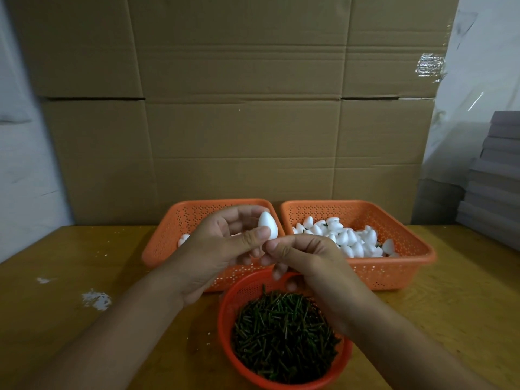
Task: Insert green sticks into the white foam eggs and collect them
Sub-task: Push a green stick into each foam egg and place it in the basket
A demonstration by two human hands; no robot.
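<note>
My left hand (225, 243) pinches a white foam egg (268, 224) between thumb and fingers, holding it above the left orange basket (168, 235). My right hand (304, 257) meets it at the egg's lower end, fingertips pinched together; any stick between them is hidden. A round orange bowl (225, 319) full of short green sticks (284, 333) sits on the table just below both hands. The right orange basket (394, 266) holds several white eggs (349, 240), some with green stems showing. A few eggs (183, 239) lie in the left basket.
The wooden table (84, 277) carries white foam crumbs (95, 299) at the left. A tall cardboard sheet (239, 108) stands behind the baskets. Grey stacked boards (498, 178) are at the far right.
</note>
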